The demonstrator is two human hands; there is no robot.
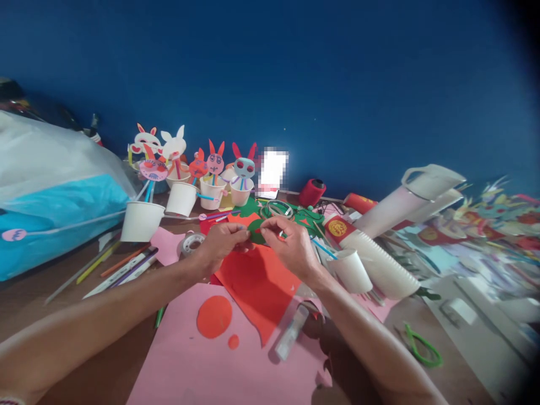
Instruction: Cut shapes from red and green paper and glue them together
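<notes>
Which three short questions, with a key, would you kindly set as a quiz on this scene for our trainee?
1. What colour is the paper piece held between the left hand and the right hand?
2. True or false: the bigger orange disc lies on the pink sheet.
3. Which of these is nearest the left hand: (a) the tape roll, (b) the bag or (c) the green loop?

Key: 1. Green. 2. True. 3. (a).
</notes>
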